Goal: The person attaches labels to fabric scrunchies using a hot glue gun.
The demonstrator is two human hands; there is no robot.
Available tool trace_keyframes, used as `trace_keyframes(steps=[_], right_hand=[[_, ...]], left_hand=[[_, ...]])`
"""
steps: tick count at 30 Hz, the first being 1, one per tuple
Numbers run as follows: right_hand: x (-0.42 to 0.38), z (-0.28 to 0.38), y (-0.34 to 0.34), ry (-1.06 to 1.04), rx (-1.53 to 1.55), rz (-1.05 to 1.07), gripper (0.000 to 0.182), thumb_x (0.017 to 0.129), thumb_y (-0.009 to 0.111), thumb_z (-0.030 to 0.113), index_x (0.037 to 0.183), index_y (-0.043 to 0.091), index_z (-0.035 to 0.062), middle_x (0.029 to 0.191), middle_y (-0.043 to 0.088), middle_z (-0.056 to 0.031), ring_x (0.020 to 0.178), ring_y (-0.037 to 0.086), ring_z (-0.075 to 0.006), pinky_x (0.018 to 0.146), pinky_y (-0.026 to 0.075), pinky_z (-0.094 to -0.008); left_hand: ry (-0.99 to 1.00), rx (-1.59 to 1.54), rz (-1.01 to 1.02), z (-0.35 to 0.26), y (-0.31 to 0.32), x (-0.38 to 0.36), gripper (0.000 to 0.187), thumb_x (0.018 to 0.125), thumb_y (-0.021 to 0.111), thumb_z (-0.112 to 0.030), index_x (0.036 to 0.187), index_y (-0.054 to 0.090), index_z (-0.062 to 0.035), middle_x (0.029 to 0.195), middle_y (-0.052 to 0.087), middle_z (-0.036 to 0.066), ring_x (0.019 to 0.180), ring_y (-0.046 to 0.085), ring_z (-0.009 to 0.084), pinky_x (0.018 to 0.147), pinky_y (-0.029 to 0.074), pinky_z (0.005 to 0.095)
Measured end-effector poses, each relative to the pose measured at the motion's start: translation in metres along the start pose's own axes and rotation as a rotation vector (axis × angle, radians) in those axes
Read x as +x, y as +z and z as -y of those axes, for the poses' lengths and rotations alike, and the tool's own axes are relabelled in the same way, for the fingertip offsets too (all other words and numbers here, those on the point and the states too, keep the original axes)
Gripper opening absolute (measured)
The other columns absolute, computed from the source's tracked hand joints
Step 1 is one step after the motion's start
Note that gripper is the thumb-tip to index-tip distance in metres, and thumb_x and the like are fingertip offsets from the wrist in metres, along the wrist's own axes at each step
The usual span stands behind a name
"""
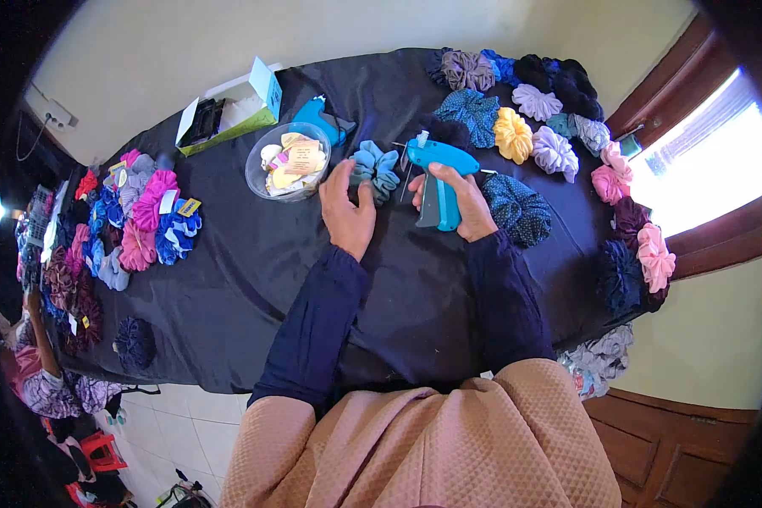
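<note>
My right hand (468,203) is wrapped round the handle of a teal tagging gun (443,161), whose needle end points left. Just left of the needle lies a blue-grey scrunchie (378,169) on the black cloth. My left hand (347,216) grips the left edge of this scrunchie between thumb and fingers. A clear round tub (262,182) beside my left hand holds paper tags (300,161). Close to my right wrist rests a dark dotted scrunchie (518,210).
A second teal tagging gun (322,118) lies behind the tub, near an open box (229,114). Several scrunchies stand along the right, including a yellow one (513,135). Tagged scrunchies (155,201) are piled at left. Another person's arm (42,334) shows at far left.
</note>
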State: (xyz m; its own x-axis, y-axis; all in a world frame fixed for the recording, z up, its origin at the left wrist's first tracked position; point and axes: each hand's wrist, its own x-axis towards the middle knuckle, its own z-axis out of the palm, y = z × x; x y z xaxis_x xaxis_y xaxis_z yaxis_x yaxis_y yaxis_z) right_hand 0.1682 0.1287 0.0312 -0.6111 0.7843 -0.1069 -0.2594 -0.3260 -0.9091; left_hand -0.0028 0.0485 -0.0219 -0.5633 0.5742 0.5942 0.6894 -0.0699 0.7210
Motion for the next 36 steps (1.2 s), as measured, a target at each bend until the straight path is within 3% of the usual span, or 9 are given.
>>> trace_keyframes(steps=[6,10,12,15,21,28,31,33,36], right_hand=[[-0.001,0.001,0.001,0.009,-0.066,0.037,0.045,0.087,0.063,0.034,0.113,0.054,-0.0018,0.087,0.067,-0.0142,0.07,0.066,-0.02,0.064,0.055,-0.0325],[0.0,0.0,0.0,0.019,-0.055,0.039,0.043,0.087,0.064,0.032,0.112,0.054,-0.0016,0.087,0.067,-0.0144,0.07,0.066,-0.0203,0.064,0.055,-0.0328],[0.0,0.0,0.0,0.03,-0.061,0.025,0.042,0.087,0.065,0.031,0.112,0.054,-0.0015,0.087,0.067,-0.0144,0.07,0.066,-0.0204,0.064,0.054,-0.0329],[0.001,-0.002,-0.002,0.034,-0.053,0.039,0.042,0.087,0.065,0.031,0.111,0.054,-0.0014,0.087,0.067,-0.0142,0.07,0.066,-0.0203,0.064,0.054,-0.033],[0.0,-0.001,-0.002,0.04,-0.074,0.062,0.039,0.087,0.065,0.031,0.109,0.057,-0.0001,0.086,0.067,-0.0127,0.069,0.066,-0.0198,0.064,0.054,-0.0323],[0.0,-0.003,-0.002,0.059,-0.063,0.051,0.036,0.087,0.067,0.029,0.109,0.059,0.0019,0.086,0.067,-0.0094,0.071,0.066,-0.0173,0.062,0.054,-0.0305],[0.0,-0.004,-0.002,0.07,-0.095,0.05,0.038,0.086,0.069,0.03,0.11,0.059,0.0021,0.087,0.067,-0.009,0.071,0.066,-0.017,0.063,0.054,-0.0304],[-0.001,-0.004,-0.001,0.038,-0.136,0.084,0.038,0.086,0.069,0.03,0.11,0.06,0.003,0.087,0.068,-0.0086,0.073,0.066,-0.0166,0.065,0.053,-0.0302],[-0.001,-0.006,0.0,0.054,-0.181,0.081,0.036,0.086,0.069,0.03,0.109,0.06,0.0041,0.088,0.068,-0.0079,0.073,0.065,-0.0159,0.066,0.053,-0.0296]], left_hand=[[-0.22,-0.019,0.149,-0.003,-0.004,-0.001,0.034,0.083,0.068,-0.013,0.116,0.061,-0.0025,0.104,0.064,0.01,0.093,0.056,0.0285,0.086,0.044,0.0399],[-0.22,-0.026,0.175,-0.005,-0.005,0.0,0.037,0.081,0.069,-0.013,0.116,0.061,-0.002,0.103,0.064,0.01,0.094,0.055,0.0292,0.087,0.044,0.0399],[0.028,0.104,0.065,-0.001,-0.003,0.0,0.038,0.079,0.07,-0.012,0.115,0.061,-0.0017,0.102,0.064,0.011,0.097,0.054,0.0299,0.087,0.043,0.0402],[0.13,0.144,0.026,0.001,-0.002,-0.001,0.039,0.078,0.071,-0.012,0.114,0.062,-0.0019,0.103,0.064,0.012,0.099,0.053,0.0306,0.089,0.043,0.0411],[-0.091,0.031,0.149,-0.007,-0.006,-0.001,0.029,0.082,0.069,-0.013,0.109,0.067,-0.0032,0.098,0.066,0.012,0.1,0.056,0.028,0.088,0.045,0.0372],[-0.107,0.044,0.122,-0.004,-0.005,-0.002,0.019,0.084,0.071,-0.018,0.096,0.071,-0.0031,0.091,0.067,0.011,0.091,0.059,0.0264,0.082,0.048,0.0363],[-0.113,-0.019,0.082,-0.003,-0.004,0.0,0.019,0.087,0.069,-0.018,0.097,0.07,-0.0021,0.09,0.068,0.008,0.086,0.06,0.0194,0.078,0.048,0.0316],[-0.259,-0.302,0.023,-0.005,-0.003,0.0,0.015,0.087,0.068,-0.012,0.097,0.068,-0.0021,0.087,0.067,0.006,0.078,0.06,0.0138,0.073,0.048,0.029],[-0.297,-0.385,-0.007,-0.008,-0.004,0.001,0.016,0.089,0.067,-0.012,0.099,0.067,-0.0001,0.089,0.066,0.002,0.078,0.059,0.008,0.071,0.048,0.024]])
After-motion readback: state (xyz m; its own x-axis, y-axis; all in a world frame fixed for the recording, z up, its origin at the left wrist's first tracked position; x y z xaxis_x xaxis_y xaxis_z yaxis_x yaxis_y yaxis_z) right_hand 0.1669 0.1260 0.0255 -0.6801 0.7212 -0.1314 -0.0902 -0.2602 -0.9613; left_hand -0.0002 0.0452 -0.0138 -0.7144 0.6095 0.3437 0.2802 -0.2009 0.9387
